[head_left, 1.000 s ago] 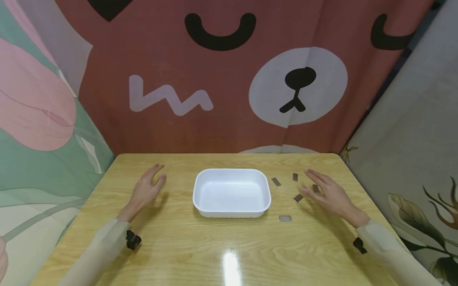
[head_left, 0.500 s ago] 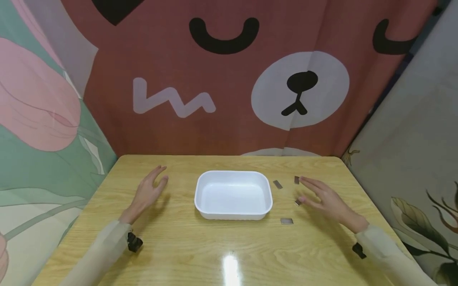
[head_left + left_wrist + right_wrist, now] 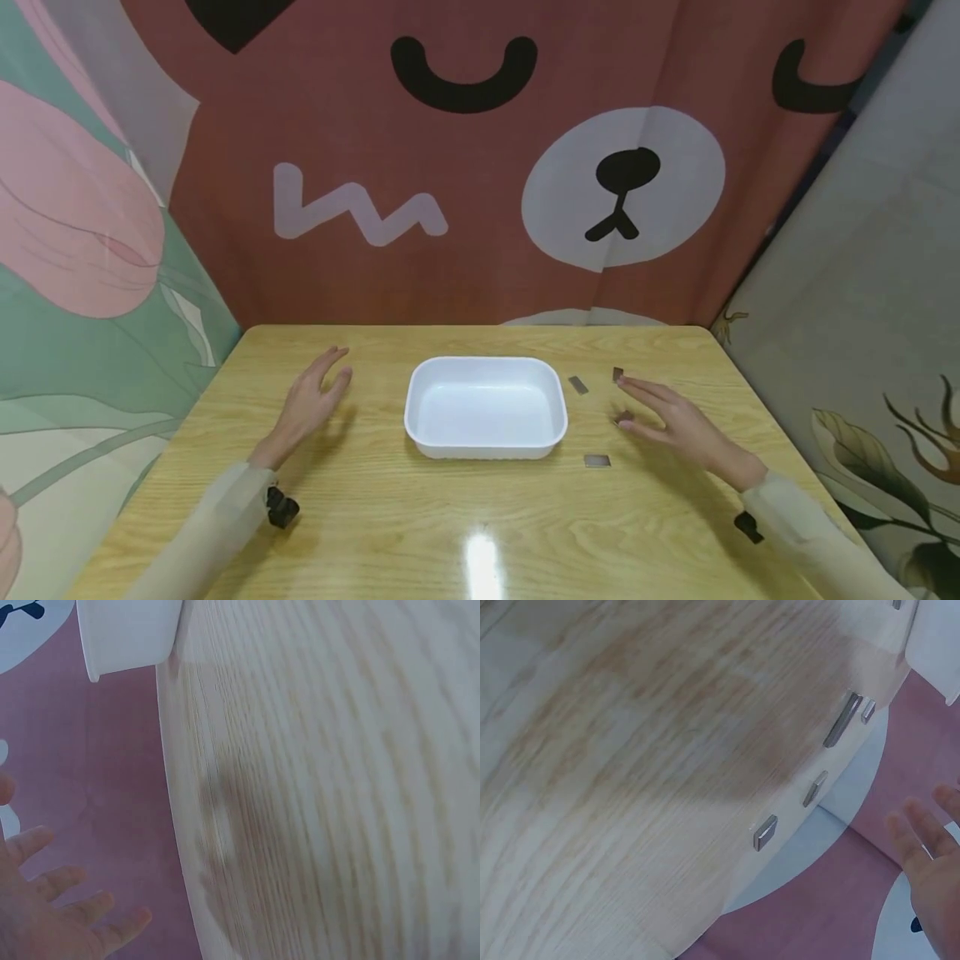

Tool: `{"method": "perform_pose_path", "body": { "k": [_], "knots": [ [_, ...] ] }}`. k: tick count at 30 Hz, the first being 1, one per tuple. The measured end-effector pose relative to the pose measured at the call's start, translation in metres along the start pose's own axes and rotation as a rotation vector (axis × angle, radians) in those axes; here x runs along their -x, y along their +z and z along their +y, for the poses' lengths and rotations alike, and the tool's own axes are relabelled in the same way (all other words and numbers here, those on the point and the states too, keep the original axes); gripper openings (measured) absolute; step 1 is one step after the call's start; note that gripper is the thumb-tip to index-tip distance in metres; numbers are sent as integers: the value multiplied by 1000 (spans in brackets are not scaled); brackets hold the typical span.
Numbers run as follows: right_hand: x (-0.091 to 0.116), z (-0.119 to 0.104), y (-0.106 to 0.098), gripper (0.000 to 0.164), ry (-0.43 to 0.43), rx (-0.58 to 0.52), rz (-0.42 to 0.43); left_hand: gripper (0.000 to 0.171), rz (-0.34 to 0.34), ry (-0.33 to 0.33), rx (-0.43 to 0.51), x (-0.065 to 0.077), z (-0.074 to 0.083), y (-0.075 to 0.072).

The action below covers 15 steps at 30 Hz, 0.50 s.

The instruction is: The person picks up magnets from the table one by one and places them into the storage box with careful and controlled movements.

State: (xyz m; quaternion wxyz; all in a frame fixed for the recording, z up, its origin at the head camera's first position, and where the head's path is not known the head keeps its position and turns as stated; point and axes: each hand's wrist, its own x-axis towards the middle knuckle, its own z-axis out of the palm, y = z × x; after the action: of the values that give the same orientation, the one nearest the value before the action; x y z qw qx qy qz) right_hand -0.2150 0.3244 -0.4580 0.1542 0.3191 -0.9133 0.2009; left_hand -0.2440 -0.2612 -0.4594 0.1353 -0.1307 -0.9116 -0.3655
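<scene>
Several small flat metallic rectangular pieces lie on the wooden table to the right of a white tray [image 3: 486, 451]. One piece [image 3: 578, 385] is close to the tray's right side and another piece [image 3: 597, 460] lies nearer the front. My right hand [image 3: 686, 425] hovers over the rest, fingers extended and thumb apart. Its fingertips overlap a back piece [image 3: 617, 374] and its thumb overlaps a middle piece [image 3: 624, 417]. The right wrist view shows a thicker-looking piece [image 3: 765, 833] below the hand's level, apart from it. Left of the tray, my left hand [image 3: 306, 406] hovers with fingers spread, holding nothing.
The wooden table [image 3: 375, 517] has a back edge against a curtain [image 3: 360, 283] with a bear print. Patterned curtains hang at both sides. Black wrist cameras, such as the left one [image 3: 281, 507], sit under both sleeves.
My right hand has shifted left and slightly forward-down over the pieces, and now covers one piece seen earlier. My left hand stays nearly still. The tray and pieces have not moved.
</scene>
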Motion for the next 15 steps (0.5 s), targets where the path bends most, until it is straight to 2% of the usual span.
{"method": "perform_pose_path", "body": {
  "k": [10, 15],
  "knots": [
    [1, -9, -1, 68, -69, 26, 23, 54, 7, -2, -9, 2, 0, 0],
    [0, -15, -3, 68, -113, 4, 28, 53, 7, 23, 38, 0, 0, 1]
  ]
}}
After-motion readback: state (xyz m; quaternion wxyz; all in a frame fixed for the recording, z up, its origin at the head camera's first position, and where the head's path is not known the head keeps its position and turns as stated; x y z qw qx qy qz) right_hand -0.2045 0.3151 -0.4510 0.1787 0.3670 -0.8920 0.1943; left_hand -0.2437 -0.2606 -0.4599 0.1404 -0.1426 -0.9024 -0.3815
